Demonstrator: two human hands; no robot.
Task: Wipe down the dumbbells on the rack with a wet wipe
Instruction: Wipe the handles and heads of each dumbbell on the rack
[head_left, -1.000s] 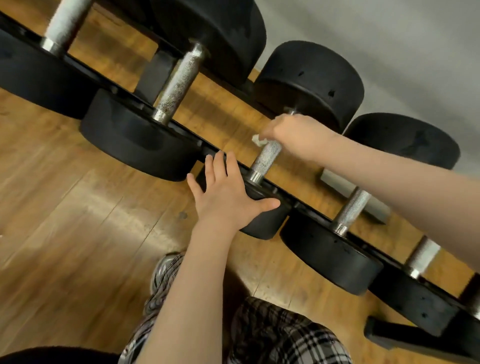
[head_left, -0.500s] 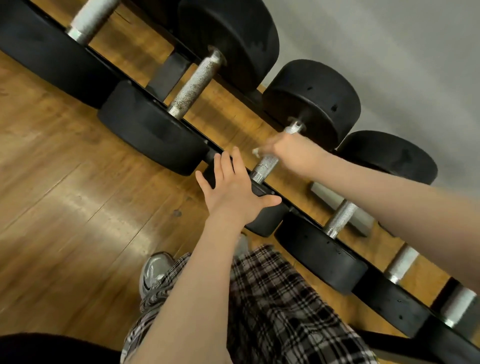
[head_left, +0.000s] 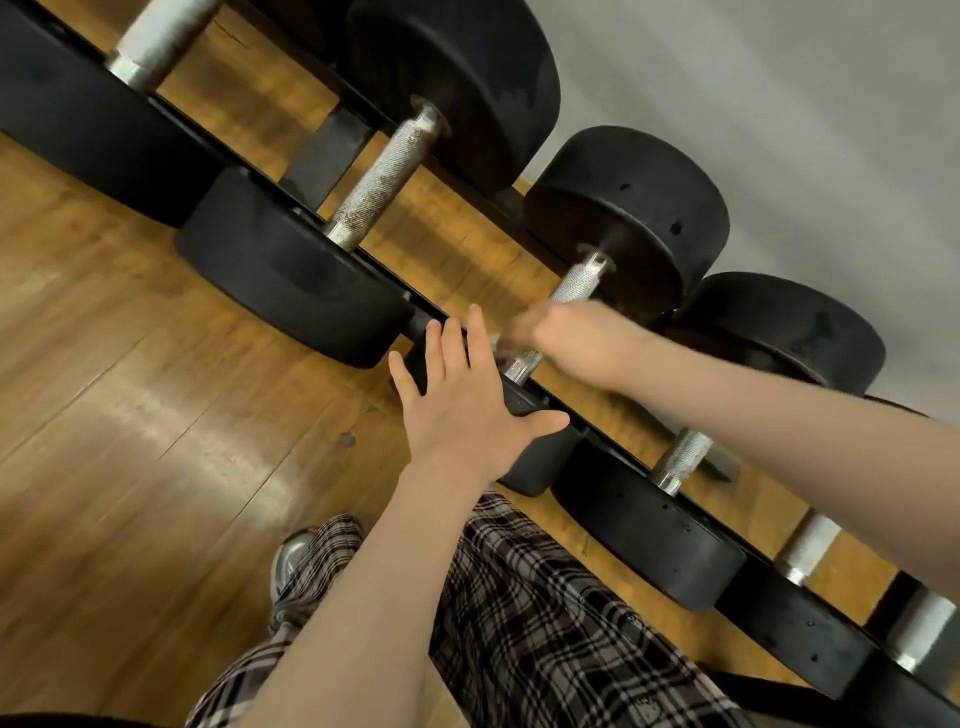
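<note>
The left hand (head_left: 462, 405), fingers spread flat, presses on the near black head of the dumbbell (head_left: 623, 208) at centre frame, probably to stop it rolling on the rack (head_left: 332, 150). At its two o'clock the right hand (head_left: 576, 343), blurred, curls around the knurled steel handle (head_left: 574, 280). The wet wipe (head_left: 503, 347), presumably pinched inside, shows only as a pale smear, so I cannot tell.
</note>
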